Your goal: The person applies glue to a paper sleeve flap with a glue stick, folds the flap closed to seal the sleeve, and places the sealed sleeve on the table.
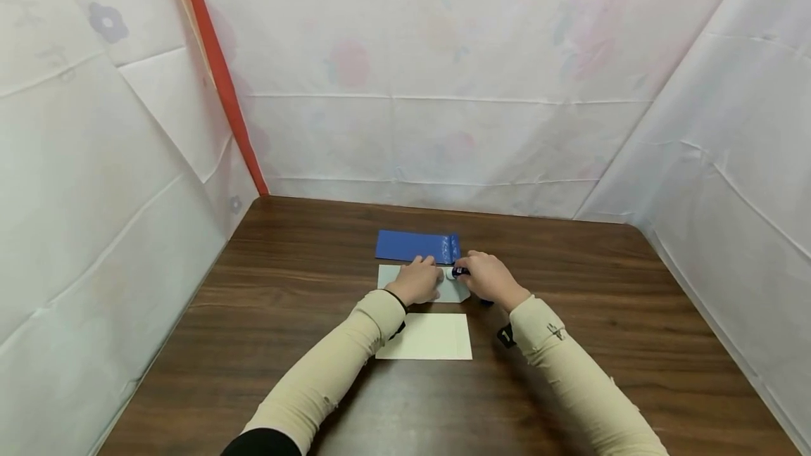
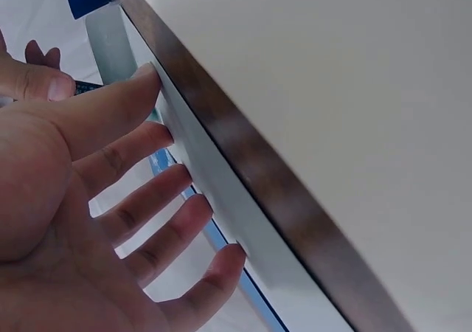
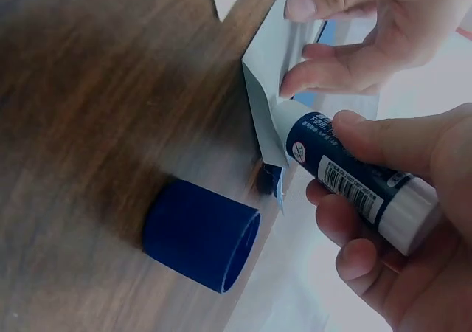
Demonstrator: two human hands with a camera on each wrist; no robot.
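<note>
The glue stick [image 3: 335, 166] was in the right hand [image 1: 488, 276], with thumb and fingers bent round it. It lay between the two hands, and its white tip pointed left, at the left hand [image 1: 418, 281]. The grey paper [image 1: 453, 293] lay under the left hand, its long side going left to right. Its flap [image 3: 263, 107] was at the right end, so the right hand was nearer to it. The tip was right at that flap and seemed to touch it; how hard, I could not tell. The left hand held nothing. Its fingers were spread and a little bent, and their tips pressed on the paper. The blue paper [image 1: 408, 245] lay just past the grey one, and the cream paper [image 1: 437, 336] lay on the near side. The blue cap [image 3: 199, 232] lay on the table [image 1: 304, 266], near the right hand.
</note>
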